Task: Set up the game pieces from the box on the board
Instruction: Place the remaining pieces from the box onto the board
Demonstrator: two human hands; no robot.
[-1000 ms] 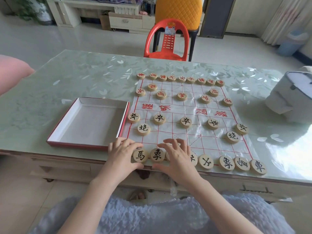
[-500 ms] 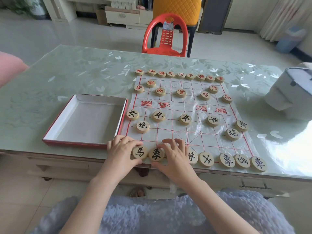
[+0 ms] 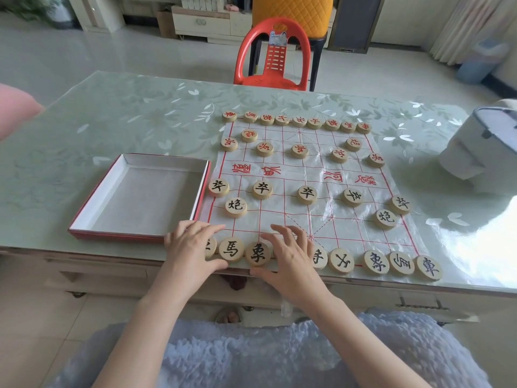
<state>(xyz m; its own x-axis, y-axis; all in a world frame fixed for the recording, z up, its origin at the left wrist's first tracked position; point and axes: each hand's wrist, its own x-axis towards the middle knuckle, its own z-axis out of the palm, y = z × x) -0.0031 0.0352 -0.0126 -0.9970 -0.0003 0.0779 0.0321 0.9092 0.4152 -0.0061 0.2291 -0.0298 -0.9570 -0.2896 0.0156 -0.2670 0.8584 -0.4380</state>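
One thin plastic board (image 3: pixel 321 214) printed with a red grid lies on the pale green floral desk (image 3: pixel 112 121). Its long axis runs straight away from us and its near edge lies along the desk's near edge. On the far half we count sixteen red pieces (image 3: pixel 299 150): nine in the back row, two one step closer, and five in a loose line near the middle, their characters mostly facing away from us. On the near half we count fifteen black pieces (image 3: pixel 307 194) showing: five by the middle, two a row closer, and eight in the nearest row, two of those partly covered. The left grip (image 3: pixel 190 247), a bare hand, rests on the left end of that nearest row. Its fingers are loosely spread and nearly straight and hide most of the corner piece; it clasps nothing. The right grip (image 3: pixel 291 256), also bare, lies over the row's middle with fingers splayed, holding nothing we can see; whatever sits under its palm is hidden. One open red-sided box (image 3: pixel 145 197) lies just beside the board's left edge. One red chair (image 3: pixel 272 54) stands beyond the desk.
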